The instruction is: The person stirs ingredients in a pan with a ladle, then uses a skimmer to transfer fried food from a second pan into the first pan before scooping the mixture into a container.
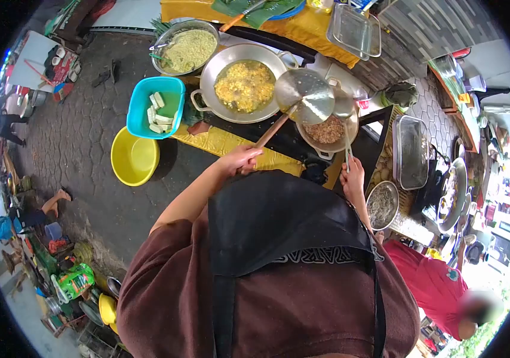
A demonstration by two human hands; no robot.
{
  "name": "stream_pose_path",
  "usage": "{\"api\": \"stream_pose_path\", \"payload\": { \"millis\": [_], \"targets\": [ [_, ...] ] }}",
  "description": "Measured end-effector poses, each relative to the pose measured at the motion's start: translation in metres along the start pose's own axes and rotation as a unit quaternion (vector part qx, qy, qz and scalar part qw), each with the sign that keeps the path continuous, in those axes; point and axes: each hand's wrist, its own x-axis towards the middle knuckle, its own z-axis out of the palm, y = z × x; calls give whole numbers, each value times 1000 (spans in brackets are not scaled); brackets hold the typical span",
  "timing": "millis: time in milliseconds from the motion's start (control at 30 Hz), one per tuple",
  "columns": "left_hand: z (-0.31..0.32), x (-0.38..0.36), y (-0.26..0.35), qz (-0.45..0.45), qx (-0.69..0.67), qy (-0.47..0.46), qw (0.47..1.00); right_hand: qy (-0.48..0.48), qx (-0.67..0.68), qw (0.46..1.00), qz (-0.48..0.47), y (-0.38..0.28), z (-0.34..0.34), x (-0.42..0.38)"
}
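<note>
My left hand (241,160) is wrapped round the wooden handle of a large round metal skimmer (304,98). The skimmer's head hangs between a wide wok (207,76) and a smaller pan (353,128), overlapping the edges of both. Yellow pieces (245,86) bubble in oil inside the wok. My right hand (353,174) grips the thin handle of a metal ladle (343,107), whose bowl is over the smaller pan, close beside the skimmer. Reddish-brown bits (325,130) lie in that pan, partly hidden by the skimmer.
Left of the wok, a turquoise tub (132,107) holds pale blocks in liquid, above a yellow basin (134,173). A bowl of pale yellow mixture (192,48) stands behind. Rectangular wire baskets (410,185) and a pan (393,206) sit at right, near a person in red (425,277).
</note>
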Motion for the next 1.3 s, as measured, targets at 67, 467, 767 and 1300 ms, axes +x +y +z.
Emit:
{"api": "stream_pose_path", "payload": {
  "millis": [67,467,767,1300],
  "targets": [
    [-24,-32,-7,5,-16,12,1000,-45,-100,994,-18,5,25,11],
    [-116,-171,-92,73,-73,242,965,-75,-609,750,-248,71,221,98],
    [-138,-197,-115,86,-158,294,939,-64,-727,665,-155,97,308,131],
    [-154,-212,-96,75,-202,305,928,-103,-218,965,102,128,320,139]
  ]
}}
